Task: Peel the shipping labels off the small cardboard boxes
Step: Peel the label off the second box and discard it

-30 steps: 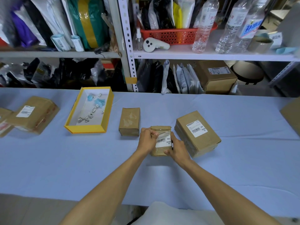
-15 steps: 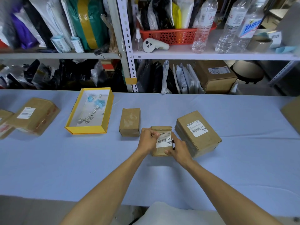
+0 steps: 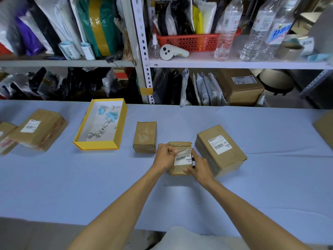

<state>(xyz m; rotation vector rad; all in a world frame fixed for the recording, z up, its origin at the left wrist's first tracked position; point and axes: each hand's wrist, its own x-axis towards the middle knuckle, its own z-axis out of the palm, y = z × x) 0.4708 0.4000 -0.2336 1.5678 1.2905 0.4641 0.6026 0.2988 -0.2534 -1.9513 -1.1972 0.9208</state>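
Head: box (image 3: 177, 170) between left hand (image 3: 165, 156), right hand (image 3: 200, 167)

Small brown box (image 3: 177, 170), white label (image 3: 182, 158) seemingly part-peeled, beside larger box (image 3: 225, 160)

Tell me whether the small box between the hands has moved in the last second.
No: small box still sits just left of the larger labelled box.

A parcel packing room. Beyond the left hand (image 3: 164, 156), metal shelving (image 3: 141, 51) holds poly mailers (image 3: 203, 89) (grey, black, white) and label rolls (image 3: 69, 49); labelled cardboard boxes (image 3: 219, 148) flank it on the table (image 3: 90, 177).
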